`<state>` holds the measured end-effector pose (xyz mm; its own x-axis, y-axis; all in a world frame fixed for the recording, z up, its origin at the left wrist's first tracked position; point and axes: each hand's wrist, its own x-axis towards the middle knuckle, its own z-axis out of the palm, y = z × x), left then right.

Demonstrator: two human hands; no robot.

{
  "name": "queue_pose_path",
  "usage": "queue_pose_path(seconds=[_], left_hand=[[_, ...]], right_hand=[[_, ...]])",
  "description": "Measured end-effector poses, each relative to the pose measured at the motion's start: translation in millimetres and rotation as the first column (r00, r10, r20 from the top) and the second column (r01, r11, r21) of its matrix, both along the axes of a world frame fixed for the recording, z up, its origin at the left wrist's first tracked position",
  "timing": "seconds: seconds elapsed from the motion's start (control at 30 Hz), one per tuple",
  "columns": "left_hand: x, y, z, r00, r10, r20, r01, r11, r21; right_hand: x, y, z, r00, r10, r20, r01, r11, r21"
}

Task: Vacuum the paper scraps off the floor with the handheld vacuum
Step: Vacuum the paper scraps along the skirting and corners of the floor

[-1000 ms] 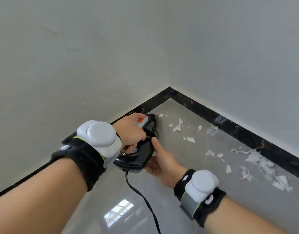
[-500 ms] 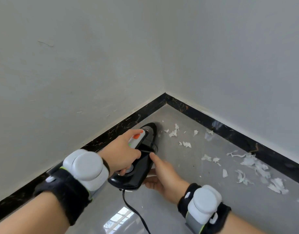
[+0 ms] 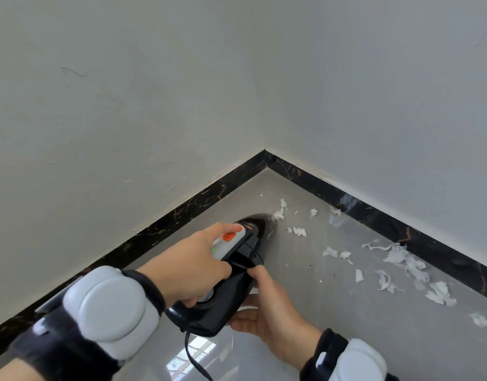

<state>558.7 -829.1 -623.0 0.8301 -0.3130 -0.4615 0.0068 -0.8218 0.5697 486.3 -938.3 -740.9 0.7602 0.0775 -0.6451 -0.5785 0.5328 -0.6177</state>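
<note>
A black handheld vacuum [image 3: 231, 287] with a grey handle and an orange switch points toward the room corner. My left hand [image 3: 192, 268] grips its handle from above, thumb resting by the orange switch. My right hand [image 3: 267, 314] holds the vacuum's body from the right side and underneath. The nozzle tip touches a white paper scrap [image 3: 278, 214]. More white paper scraps [image 3: 300, 231] lie scattered on the grey floor to the right, with a denser pile [image 3: 407, 264] near the right baseboard.
Two white walls meet in a corner, edged by a black marble baseboard [image 3: 198, 204]. The glossy grey floor [image 3: 346, 339] reflects a window. The vacuum's black cord [image 3: 194, 358] trails down toward the frame's bottom. Both wrists wear grey and black bands.
The vacuum and both hands have moved forward toward the corner; its nozzle now reaches the nearest scraps. My left thumb has slid onto the switch area.
</note>
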Motion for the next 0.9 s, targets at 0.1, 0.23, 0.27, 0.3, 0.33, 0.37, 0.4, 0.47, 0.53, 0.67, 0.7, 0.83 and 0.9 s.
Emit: queue_pose_path(seconds=[0.1,0.23,0.27,0.3,0.33,0.37,0.4,0.47,0.53,0.67,0.7,0.83,0.9], left_hand=[[5.8,-10.9,-4.0,1.000,-0.007,0.005,0.007,1.000,0.002],[19.0,-28.6,-13.8,1.000,-0.011,0.013,0.011,1.000,-0.014],[22.8,-33.2,-16.7,1.000,-0.007,0.009,0.007,1.000,-0.021],[26.9,-38.2,-19.8,1.000,-0.005,0.002,0.005,1.000,-0.030],[30.1,-42.5,-22.5,1.000,-0.001,-0.004,0.001,0.999,-0.036],[33.0,-46.9,-24.9,1.000,0.000,-0.007,0.000,0.999,-0.040],[35.2,-50.2,-27.3,1.000,0.000,-0.007,0.000,0.999,-0.039],[36.6,-53.6,-30.7,1.000,-0.006,0.008,0.007,1.000,-0.025],[34.6,-52.0,-32.5,1.000,-0.021,0.016,0.021,1.000,-0.011],[23.8,-39.8,-29.6,0.998,-0.060,0.020,0.059,0.998,0.019],[19.6,-35.7,-27.4,0.997,-0.067,0.029,0.066,0.997,0.034],[-1.0,-16.1,-16.0,0.994,-0.090,0.066,0.084,0.993,0.079],[-11.0,-4.9,-10.0,0.995,-0.084,0.051,0.081,0.994,0.068]], right_hand=[[7.2,-6.7,-0.3,1.000,-0.027,0.006,0.027,0.999,-0.024],[20.2,-19.5,-2.6,0.997,-0.083,0.002,0.083,0.994,-0.072],[23.5,-22.4,-3.4,0.996,-0.093,-0.002,0.093,0.992,-0.083],[26.8,-26.0,-4.1,0.994,-0.107,-0.006,0.106,0.990,-0.092],[29.7,-28.7,-4.7,0.993,-0.119,-0.010,0.117,0.988,-0.100],[32.4,-31.6,-5.1,0.992,-0.129,-0.010,0.127,0.986,-0.108],[34.7,-34.2,-5.7,0.991,-0.133,-0.010,0.131,0.984,-0.119],[37.3,-38.6,-7.1,0.992,-0.128,-0.010,0.126,0.983,-0.135],[36.6,-40.6,-7.3,0.994,-0.109,-0.016,0.106,0.986,-0.130],[27.1,-36.3,-7.2,0.998,-0.062,-0.020,0.060,0.993,-0.098],[23.7,-33.5,-6.6,0.999,-0.046,-0.021,0.044,0.995,-0.088],[7.6,-19.5,-1.9,0.999,0.026,-0.033,-0.027,0.999,-0.037],[-1.9,-13.1,0.4,0.997,0.057,-0.047,-0.057,0.998,-0.001]])
